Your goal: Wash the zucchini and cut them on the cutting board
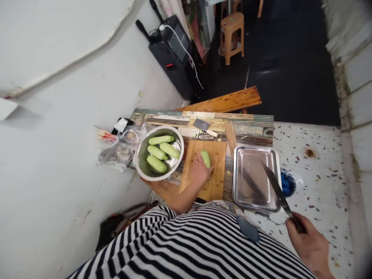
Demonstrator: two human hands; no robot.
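Note:
My left hand (200,169) lies over a pale green zucchini (205,158) on the wooden cutting board (192,149), with thumb and fingers closed about its near end. Off to the right, my right hand (309,236) grips the dark handle of a long knife (276,186). Its blade points up and left, above the right edge of a rectangular metal tray (236,174). Several more zucchinis (157,164) rest in a round metal bowl (139,166) left of the board.
Beyond the board lie a small cleaver (201,124) with a pale handle and a bundle of thin wooden sticks (231,135). Plastic bags (119,151) crowd the table's left end by the wall. A wooden bench (232,101) and a plastic stool (232,29) stand farther off.

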